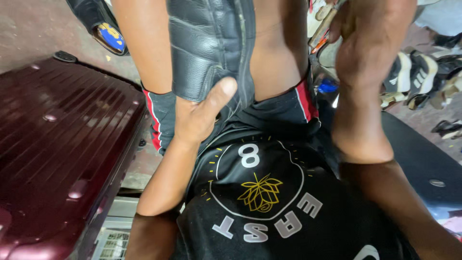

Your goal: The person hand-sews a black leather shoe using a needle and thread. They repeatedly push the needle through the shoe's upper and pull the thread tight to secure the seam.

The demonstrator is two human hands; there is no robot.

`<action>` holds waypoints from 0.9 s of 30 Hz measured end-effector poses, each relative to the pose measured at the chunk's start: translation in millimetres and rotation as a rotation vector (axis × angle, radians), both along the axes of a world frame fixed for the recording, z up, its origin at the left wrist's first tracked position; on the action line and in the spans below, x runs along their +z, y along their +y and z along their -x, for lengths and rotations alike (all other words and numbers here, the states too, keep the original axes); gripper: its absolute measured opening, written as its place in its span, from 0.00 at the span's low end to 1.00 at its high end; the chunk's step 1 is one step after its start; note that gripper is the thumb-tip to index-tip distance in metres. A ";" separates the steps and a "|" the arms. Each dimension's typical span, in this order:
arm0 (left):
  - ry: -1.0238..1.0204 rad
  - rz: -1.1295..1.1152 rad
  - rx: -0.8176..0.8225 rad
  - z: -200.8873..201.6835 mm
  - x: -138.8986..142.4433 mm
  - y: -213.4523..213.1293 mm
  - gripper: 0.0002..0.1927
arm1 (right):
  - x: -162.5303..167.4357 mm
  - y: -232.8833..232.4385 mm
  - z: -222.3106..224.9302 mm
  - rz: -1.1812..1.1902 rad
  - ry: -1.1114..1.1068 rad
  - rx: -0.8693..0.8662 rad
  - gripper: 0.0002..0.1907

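Looks like a small shoe or leather repair workshop: pile of worn sandals and shoes (423,79) on bare concrete floor (29,29) right of the right hand (370,43), maroon hard-shell suitcase (57,144) left of the left hand (202,113).

Maroon suitcase (57,144) on concrete floor (29,29), shoes (414,77) nearby

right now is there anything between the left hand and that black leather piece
Nothing visible: the left hand already presses on the black leather piece between the knees, thumb laid on its lower edge. The right hand holds a small tool off to the side.
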State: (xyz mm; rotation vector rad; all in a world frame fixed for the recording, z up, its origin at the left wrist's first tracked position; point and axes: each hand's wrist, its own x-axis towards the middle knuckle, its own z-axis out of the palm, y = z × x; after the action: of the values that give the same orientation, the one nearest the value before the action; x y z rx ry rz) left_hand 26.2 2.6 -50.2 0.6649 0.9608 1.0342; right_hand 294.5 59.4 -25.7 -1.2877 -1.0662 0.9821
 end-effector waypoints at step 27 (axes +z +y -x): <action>0.080 -0.004 0.050 -7.1 -9.1 -9.2 0.16 | 85.9 18.6 36.5 -0.234 -1.145 0.619 0.10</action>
State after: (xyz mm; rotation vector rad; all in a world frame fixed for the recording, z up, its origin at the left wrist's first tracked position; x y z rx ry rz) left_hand 33.3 -6.6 -59.3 0.6924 1.0494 1.0603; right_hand 258.0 78.0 60.2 -1.3321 -2.4817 0.4372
